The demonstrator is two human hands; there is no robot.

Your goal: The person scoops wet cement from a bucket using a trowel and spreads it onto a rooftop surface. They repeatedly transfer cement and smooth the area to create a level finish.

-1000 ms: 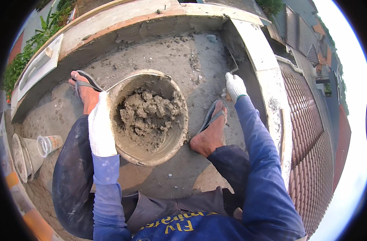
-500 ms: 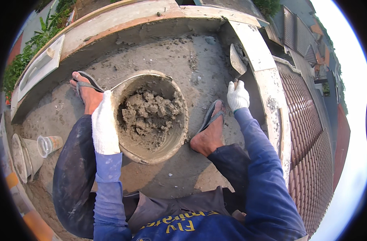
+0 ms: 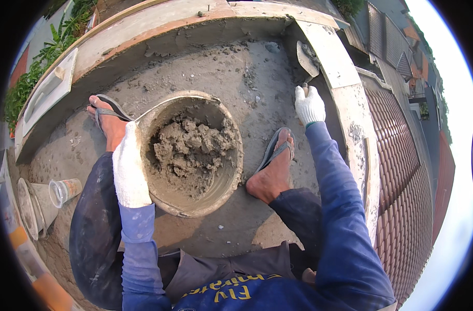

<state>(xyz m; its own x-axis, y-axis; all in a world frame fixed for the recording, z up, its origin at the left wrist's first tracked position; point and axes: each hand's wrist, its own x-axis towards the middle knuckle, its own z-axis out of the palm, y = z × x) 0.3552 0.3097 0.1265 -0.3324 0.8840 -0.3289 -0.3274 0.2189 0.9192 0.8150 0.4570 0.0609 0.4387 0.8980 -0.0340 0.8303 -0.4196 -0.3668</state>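
Note:
A round bucket (image 3: pixel 234 171) stands between my feet, its inside smeared grey, with a lumpy heap of wet mortar (image 3: pixel 189 147) in it. My left hand (image 3: pixel 130 168), in a white knitted glove, is closed on the left side of the bucket's rim; its fingertips are partly hidden. My right hand (image 3: pixel 310 105), gloved likewise, grips the handle of a trowel (image 3: pixel 307 61). The trowel's blade carries some mortar along one side and lies close to the inner face of the low right-hand wall (image 3: pixel 345 109).
A low mortar-coated wall (image 3: pixel 195 39) curves round the far side. On its left part rests a white float (image 3: pixel 51 90) with a handle. Stacked buckets (image 3: pixel 37 207) and a clear plastic cup (image 3: pixel 65 191) lie at the left. Beyond the right wall are tiled roofs (image 3: pixel 397 155).
My right hand and the trowel have moved slightly farther away along the right wall. My left hand has shifted a little toward the left and nearer me, still at the bucket's rim.

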